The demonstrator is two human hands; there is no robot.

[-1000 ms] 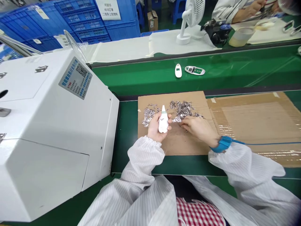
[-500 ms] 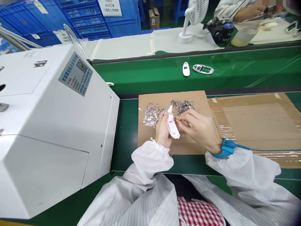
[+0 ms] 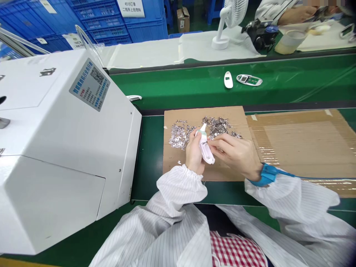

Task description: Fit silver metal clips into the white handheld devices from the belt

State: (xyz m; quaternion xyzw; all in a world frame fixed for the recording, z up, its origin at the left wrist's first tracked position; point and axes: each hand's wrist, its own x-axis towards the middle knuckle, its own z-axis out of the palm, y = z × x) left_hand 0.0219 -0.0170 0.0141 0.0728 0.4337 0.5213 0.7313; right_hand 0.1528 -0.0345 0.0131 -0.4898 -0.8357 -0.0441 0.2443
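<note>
My left hand [image 3: 194, 152] is wrapped around a white ear thermometer housing [image 3: 206, 151] with a pale green ring below its pointed tip. The housing is tilted, its tip up and away from me, and its hollow side shows. My right hand [image 3: 236, 152] has thumb and forefinger pinched together at the housing's right edge; whatever is between them is too small to make out. Beyond the hands, flat shiny metal pieces [image 3: 178, 137] lie on a cardboard sheet [image 3: 178, 159] at left, and a heap of darker small metal parts [image 3: 219, 126] lies at right.
A large white machine [image 3: 69, 148] stands at left. On the green conveyor belt [image 3: 180, 87] beyond are a white shell [image 3: 228, 79], a housing with a circuit board [image 3: 249, 79] and a white part [image 3: 134, 98]. A second cardboard sheet [image 3: 306, 148] lies right. A co-worker's hands [image 3: 299, 15] show across the belt.
The parts on the belt have moved right, and more of the white part beside the machine shows. My hands stay at the housing, with my right fingertips slightly shifted along its edge.
</note>
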